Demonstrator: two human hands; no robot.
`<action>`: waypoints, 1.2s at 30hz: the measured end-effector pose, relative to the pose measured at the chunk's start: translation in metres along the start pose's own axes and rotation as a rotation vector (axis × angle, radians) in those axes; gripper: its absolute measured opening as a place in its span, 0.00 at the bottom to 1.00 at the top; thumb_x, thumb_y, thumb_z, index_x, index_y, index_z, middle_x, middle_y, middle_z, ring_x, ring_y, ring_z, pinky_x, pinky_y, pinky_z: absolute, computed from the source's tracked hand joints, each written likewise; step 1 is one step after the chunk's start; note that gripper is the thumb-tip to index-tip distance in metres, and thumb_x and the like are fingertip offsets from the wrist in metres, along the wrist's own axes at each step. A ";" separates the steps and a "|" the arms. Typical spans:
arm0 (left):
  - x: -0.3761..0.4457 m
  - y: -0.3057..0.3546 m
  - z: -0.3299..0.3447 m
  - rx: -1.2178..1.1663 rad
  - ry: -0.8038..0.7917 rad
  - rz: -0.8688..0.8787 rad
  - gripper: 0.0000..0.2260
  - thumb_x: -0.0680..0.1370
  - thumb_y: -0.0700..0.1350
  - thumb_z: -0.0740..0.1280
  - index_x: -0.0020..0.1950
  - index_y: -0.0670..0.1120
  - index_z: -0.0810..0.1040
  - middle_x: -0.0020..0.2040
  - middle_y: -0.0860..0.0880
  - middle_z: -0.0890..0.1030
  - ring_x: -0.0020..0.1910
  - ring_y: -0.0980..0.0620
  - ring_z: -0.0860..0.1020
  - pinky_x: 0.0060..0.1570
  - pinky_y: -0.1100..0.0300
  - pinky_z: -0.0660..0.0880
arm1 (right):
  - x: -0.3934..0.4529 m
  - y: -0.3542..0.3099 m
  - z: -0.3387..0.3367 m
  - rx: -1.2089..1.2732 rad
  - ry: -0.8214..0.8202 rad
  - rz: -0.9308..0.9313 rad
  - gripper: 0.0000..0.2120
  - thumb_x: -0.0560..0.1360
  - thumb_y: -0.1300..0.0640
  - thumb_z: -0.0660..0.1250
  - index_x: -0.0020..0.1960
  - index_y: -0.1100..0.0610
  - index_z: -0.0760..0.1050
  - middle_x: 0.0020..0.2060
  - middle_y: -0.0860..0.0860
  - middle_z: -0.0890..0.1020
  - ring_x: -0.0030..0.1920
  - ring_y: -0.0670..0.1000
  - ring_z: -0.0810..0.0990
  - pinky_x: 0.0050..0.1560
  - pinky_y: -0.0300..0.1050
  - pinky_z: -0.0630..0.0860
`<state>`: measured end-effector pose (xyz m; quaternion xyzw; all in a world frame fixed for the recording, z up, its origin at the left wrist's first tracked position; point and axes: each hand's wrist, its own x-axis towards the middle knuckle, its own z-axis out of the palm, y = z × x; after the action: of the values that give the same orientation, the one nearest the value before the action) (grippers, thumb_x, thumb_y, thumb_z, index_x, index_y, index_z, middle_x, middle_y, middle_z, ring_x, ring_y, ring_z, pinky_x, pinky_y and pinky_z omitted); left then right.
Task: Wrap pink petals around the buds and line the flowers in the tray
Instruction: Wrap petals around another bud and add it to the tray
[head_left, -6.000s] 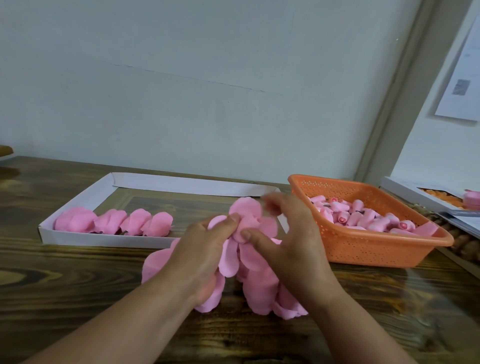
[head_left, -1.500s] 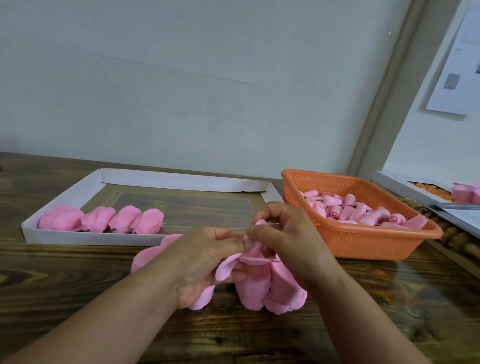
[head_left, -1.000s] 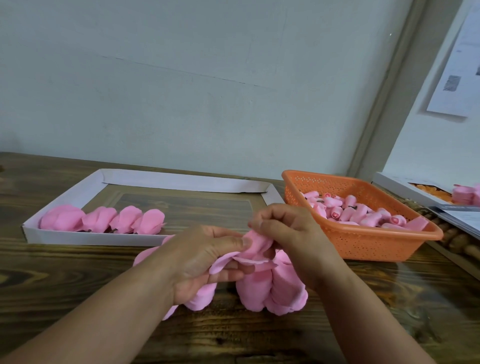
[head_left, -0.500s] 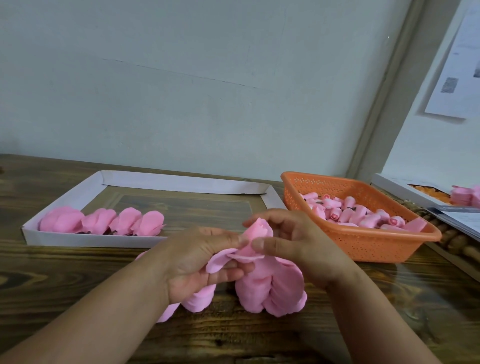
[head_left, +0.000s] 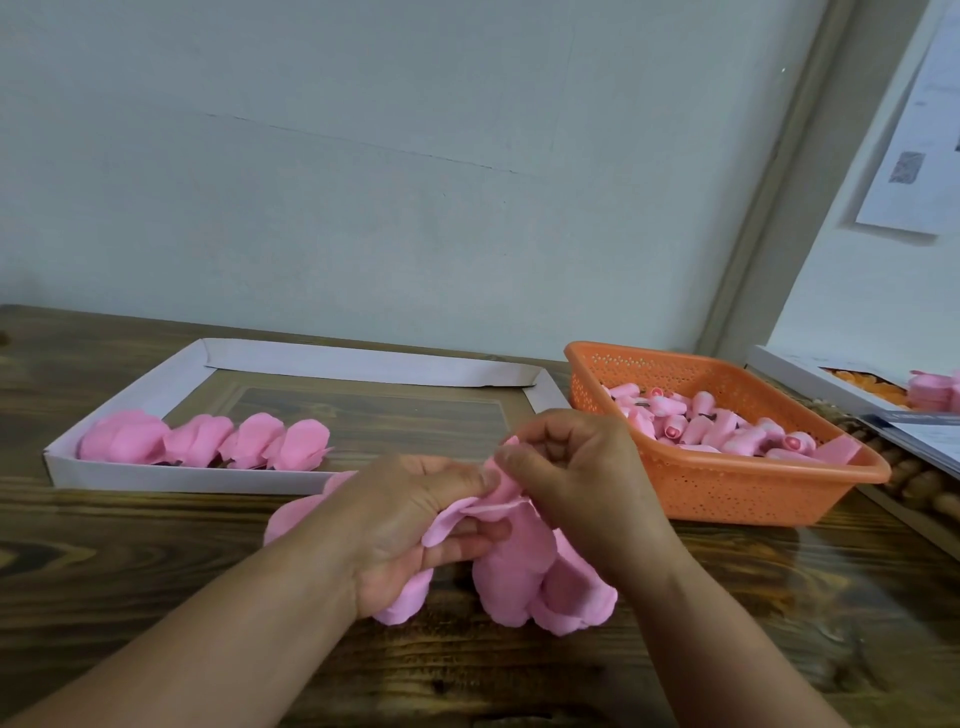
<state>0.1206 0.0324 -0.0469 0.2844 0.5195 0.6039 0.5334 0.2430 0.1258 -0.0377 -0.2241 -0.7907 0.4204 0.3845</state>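
Both hands meet over a loose pile of pink petals (head_left: 524, 571) on the wooden table. My left hand (head_left: 410, 525) holds a bunch of petals, thumb on top and fingers beneath. My right hand (head_left: 576, 478) pinches the top of a pink petal against them with curled fingers; any bud inside is hidden. The white cardboard tray (head_left: 363, 364) lies behind on the left, with several finished pink flowers (head_left: 208, 441) lined along its front left edge.
An orange plastic basket (head_left: 753, 488) full of rolled pink buds (head_left: 691, 421) stands right of the tray. A white box with orange and pink pieces (head_left: 852, 384) and papers sit at the far right. A pale wall rises behind the table.
My right hand has curled tighter and pressed the raised petal down toward my left thumb. The left hand stays where it was, holding the petals.
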 end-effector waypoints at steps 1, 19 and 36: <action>0.000 0.000 0.001 -0.015 0.009 0.000 0.07 0.73 0.41 0.70 0.44 0.37 0.84 0.49 0.37 0.84 0.43 0.47 0.83 0.46 0.55 0.82 | 0.001 0.000 0.001 -0.035 0.028 0.003 0.10 0.72 0.64 0.70 0.34 0.53 0.78 0.23 0.48 0.77 0.23 0.42 0.70 0.26 0.39 0.68; 0.000 0.006 0.002 -0.006 0.107 0.001 0.15 0.82 0.45 0.57 0.59 0.35 0.75 0.46 0.36 0.84 0.45 0.41 0.84 0.39 0.56 0.83 | 0.005 0.004 -0.011 -0.149 0.079 -0.003 0.08 0.71 0.66 0.69 0.35 0.59 0.77 0.27 0.64 0.77 0.25 0.49 0.68 0.27 0.43 0.66; -0.004 -0.004 0.008 0.247 0.037 0.163 0.19 0.83 0.48 0.54 0.49 0.40 0.81 0.42 0.42 0.86 0.44 0.48 0.85 0.44 0.57 0.82 | -0.003 -0.008 -0.006 -0.403 -0.235 -0.239 0.04 0.75 0.62 0.67 0.43 0.57 0.80 0.35 0.47 0.79 0.36 0.43 0.75 0.37 0.37 0.71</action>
<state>0.1302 0.0304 -0.0472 0.3777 0.5748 0.5819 0.4339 0.2496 0.1227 -0.0305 -0.1507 -0.9186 0.2292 0.2845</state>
